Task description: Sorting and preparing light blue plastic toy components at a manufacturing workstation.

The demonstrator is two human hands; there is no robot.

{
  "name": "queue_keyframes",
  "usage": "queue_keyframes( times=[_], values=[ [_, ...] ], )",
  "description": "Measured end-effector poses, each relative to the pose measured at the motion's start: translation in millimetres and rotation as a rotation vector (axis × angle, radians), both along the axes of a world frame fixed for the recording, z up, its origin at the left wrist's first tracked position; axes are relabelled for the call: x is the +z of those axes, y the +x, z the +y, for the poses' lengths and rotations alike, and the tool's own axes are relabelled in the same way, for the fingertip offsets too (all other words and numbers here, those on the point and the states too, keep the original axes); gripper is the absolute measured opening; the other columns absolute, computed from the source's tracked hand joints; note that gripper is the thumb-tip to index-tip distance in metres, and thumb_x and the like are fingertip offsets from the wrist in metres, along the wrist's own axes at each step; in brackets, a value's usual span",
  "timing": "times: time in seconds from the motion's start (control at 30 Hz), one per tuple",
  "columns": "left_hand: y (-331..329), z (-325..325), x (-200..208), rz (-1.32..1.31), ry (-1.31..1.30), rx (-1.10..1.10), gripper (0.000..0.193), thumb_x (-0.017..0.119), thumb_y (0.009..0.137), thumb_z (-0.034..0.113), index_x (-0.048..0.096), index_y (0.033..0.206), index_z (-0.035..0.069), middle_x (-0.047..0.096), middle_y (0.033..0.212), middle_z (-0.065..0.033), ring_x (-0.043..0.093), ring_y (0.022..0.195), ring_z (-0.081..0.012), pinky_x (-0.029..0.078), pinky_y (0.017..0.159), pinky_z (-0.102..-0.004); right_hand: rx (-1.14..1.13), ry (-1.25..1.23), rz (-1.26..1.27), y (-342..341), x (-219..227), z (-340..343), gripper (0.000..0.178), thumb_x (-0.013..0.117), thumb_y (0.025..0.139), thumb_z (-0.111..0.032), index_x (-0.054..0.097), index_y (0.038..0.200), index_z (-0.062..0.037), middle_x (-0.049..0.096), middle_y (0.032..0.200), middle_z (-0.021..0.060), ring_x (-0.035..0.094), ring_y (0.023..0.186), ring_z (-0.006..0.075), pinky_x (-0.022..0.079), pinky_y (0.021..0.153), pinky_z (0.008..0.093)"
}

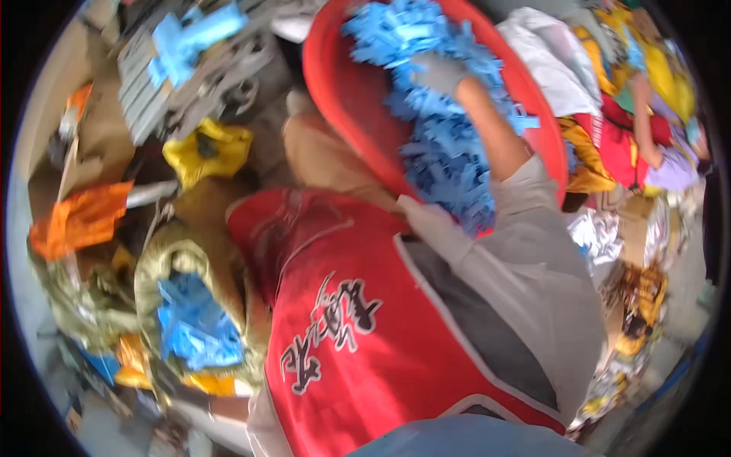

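My right hand (440, 73), in a grey glove, reaches into a large red oval tub (327, 76). It lies on a heap of light blue strips (449, 164), with its somewhat blurred fingers stretched out to the left and no object plainly gripped. Down at the lower left, my left forearm (230, 409) shows beside my pale sleeve. A pale, blurred shape that may be my gloved left hand (192, 416) is there, but its fingers cannot be made out. Just above it stands an olive woven sack (148, 278) with blue pieces (196, 320) inside.
Left of the tub lie a yellow bag (207, 152), grey slatted panels (145, 95) with blue material (190, 46), and orange plastic (80, 221). A white sack (548, 61) stands right of the tub. Beyond it, another person's arm (646, 126) reaches among yellow and red material.
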State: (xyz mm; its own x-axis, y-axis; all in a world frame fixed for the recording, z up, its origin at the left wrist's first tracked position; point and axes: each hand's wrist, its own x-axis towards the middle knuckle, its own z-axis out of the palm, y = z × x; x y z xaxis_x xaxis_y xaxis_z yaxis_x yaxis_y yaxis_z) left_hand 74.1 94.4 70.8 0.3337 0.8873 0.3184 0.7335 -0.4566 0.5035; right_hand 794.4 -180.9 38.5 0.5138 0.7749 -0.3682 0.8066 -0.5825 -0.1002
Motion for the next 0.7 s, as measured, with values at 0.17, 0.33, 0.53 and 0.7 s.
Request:
queue_keyframes(
  times=[0.17, 0.33, 0.53, 0.7],
  values=[
    [187.0, 50.1, -88.3, -0.272, -0.030, -0.285, 0.039, 0.052, 0.093, 0.017, 0.053, 0.126, -0.005, 0.054, 0.129, -0.0128, 0.052, 0.116, -0.0228, 0.041, 0.100, -0.0351, -0.044, 0.251, -0.448, 7.6, -129.8, -60.5, 0.032, 0.050, 0.082, -0.021, 0.062, 0.111, -0.0235, 0.053, 0.127, 0.0058, 0.052, 0.110, 0.0345, 0.048, 0.086, 0.0446],
    [296.7, 57.9, -108.1, -0.416, -0.047, -0.465, 0.039, 0.052, 0.093, 0.016, 0.053, 0.126, -0.004, 0.054, 0.129, -0.0129, 0.052, 0.116, -0.0230, 0.041, 0.100, -0.0354, 0.095, -0.118, -0.423, 15.2, -146.4, -57.6, 0.030, 0.056, 0.081, -0.022, 0.062, 0.109, -0.0302, 0.055, 0.121, 0.0022, 0.051, 0.113, 0.0280, 0.050, 0.080, 0.0399],
    [302.6, 71.3, -102.0, -0.429, -0.031, -0.470, 0.038, 0.052, 0.093, 0.016, 0.053, 0.126, -0.004, 0.054, 0.129, -0.0131, 0.053, 0.116, -0.0233, 0.041, 0.100, -0.0358, 0.147, -0.463, -0.175, -2.4, -108.6, -31.0, 0.024, 0.061, 0.076, -0.016, 0.070, 0.099, -0.0206, 0.067, 0.105, 0.0000, 0.063, 0.101, 0.0248, 0.052, 0.074, 0.0420],
    [191.9, 60.2, -66.5, -0.248, -0.038, -0.341, 0.038, 0.052, 0.093, 0.016, 0.053, 0.126, -0.004, 0.054, 0.129, -0.0133, 0.053, 0.115, -0.0235, 0.042, 0.100, -0.0362, 0.548, -0.547, 0.281, -22.2, -69.2, 5.7, 0.049, 0.061, 0.071, -0.017, 0.061, 0.119, -0.0161, 0.064, 0.112, 0.0088, 0.059, 0.106, 0.0282, 0.049, 0.086, 0.0431]
  ],
)
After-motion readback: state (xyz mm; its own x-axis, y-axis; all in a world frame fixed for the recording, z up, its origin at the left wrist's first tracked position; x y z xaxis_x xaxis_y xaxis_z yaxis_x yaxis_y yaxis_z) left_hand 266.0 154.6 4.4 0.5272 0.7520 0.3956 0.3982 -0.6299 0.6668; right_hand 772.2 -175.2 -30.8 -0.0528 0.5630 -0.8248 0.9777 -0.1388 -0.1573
